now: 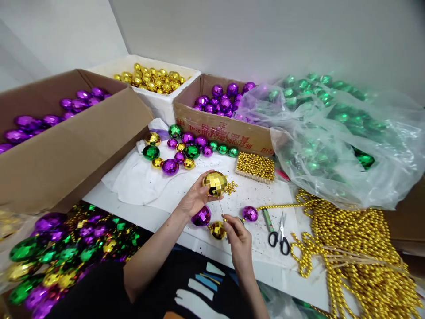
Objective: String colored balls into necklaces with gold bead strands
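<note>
My left hand (193,199) grips a large gold mirror-faceted ball (215,184) above the white table. A thin thread or wire (221,207) runs from the ball down to my right hand (239,237). There my right fingertips pinch a small gold bead (225,219). Below, a second gold ball (218,230) lies partly behind my right fingers, beside a purple ball (201,216). Another purple ball (250,213) sits just past my right hand, joined to a gold bead string (282,206). Loose gold beads (231,188) lie behind the held ball.
Scissors (281,235) and a green-handled cutter (267,219) lie right, near heaped gold bead strands (358,248). Behind are a bead tray (255,167), a multicoloured ball strand (170,167), a purple-ball carton (229,128), a plastic bag (332,128) and a foam box (156,104). Left stands another carton (76,146).
</note>
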The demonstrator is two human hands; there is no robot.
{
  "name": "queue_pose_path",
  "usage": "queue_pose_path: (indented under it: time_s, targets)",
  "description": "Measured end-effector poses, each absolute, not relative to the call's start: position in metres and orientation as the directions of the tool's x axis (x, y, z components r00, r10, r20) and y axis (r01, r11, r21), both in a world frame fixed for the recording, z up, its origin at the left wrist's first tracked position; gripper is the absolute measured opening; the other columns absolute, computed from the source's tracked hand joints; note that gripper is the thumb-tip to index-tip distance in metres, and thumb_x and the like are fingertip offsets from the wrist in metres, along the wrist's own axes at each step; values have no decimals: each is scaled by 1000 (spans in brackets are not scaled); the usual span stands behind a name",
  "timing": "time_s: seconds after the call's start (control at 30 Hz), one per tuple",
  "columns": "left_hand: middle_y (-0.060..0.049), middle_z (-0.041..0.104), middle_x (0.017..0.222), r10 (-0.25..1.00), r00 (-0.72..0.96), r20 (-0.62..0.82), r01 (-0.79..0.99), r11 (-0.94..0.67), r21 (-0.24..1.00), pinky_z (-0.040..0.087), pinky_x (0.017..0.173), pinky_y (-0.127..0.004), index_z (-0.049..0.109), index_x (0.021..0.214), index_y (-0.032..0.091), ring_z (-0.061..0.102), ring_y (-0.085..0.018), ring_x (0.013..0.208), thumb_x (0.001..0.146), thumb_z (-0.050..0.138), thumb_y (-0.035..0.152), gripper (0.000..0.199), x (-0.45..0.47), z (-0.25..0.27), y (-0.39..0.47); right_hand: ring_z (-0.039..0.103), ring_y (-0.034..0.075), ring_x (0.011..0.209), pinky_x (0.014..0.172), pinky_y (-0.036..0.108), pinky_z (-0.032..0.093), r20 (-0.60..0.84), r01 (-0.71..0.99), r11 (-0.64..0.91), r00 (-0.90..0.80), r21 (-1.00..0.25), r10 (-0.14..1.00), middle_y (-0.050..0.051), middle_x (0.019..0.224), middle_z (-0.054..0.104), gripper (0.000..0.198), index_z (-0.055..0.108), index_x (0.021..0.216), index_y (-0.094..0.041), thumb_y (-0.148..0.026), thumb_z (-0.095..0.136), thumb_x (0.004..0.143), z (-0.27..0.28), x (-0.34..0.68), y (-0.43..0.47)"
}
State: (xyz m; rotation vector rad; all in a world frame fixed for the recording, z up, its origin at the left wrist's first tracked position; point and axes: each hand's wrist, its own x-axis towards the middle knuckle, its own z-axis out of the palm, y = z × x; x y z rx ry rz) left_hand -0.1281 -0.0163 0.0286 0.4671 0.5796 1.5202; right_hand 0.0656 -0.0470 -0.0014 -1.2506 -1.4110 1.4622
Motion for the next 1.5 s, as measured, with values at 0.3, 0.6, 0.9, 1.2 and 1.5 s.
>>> queue_pose_path:
  time_s: [0.3, 0.6, 0.9, 1.2, 1.5]
  targets:
    - [-9, 60, 124, 984, -130, -119, -704, -6, 711, 63, 70, -35, 54, 125, 24, 69, -23, 93, 74, 78, 21, 57, -136, 36, -17, 45, 10, 58, 52, 22, 35, -194, 47, -189, -305, -981, 932, -1, 69, 56, 26, 65, 84, -17, -42, 69, 81, 7, 50, -44]
    - [-3, 65, 115, 899, -361, -247, -764, -134, 631, 61, 84, -38, 57, 114, 25, 69, -18, 95, 76, 76, 19, 43, -139, 36, -5, 53, 12, 68, 63, 25, 42, 87, 196, 112, -132, -974, 987, -1, 71, 56, 17, 62, 77, -17, -29, 61, 89, 19, 46, -33]
    - [-14, 72, 101, 872, -55, -486, -872, 195, 449, 63, 69, -34, 58, 124, 14, 74, -24, 83, 96, 50, 38, 38, -112, 44, 4, 62, 14, 74, 65, 28, 49, 664, 312, 617, 63, -722, 745, 2, 82, 67, 9, 69, 92, -19, -13, 62, 89, 63, 37, -4]
    - [-15, 73, 88, 853, 42, -520, -877, 280, 389, 62, 65, -30, 54, 127, 6, 73, -22, 76, 100, 37, 47, 53, -99, 49, 16, 66, 15, 83, 65, 28, 54, 750, 362, 701, -6, -615, 661, 4, 91, 69, 16, 66, 98, -22, -10, 58, 90, 83, 42, -5]
    - [-16, 73, 90, 864, 72, -498, -885, 285, 367, 60, 74, -33, 53, 130, 5, 71, -23, 83, 98, 37, 53, 60, -102, 42, 15, 69, 16, 90, 74, 28, 56, 838, 453, 772, -93, -446, 538, 6, 96, 72, 30, 60, 115, -22, -6, 56, 90, 88, 39, -8]
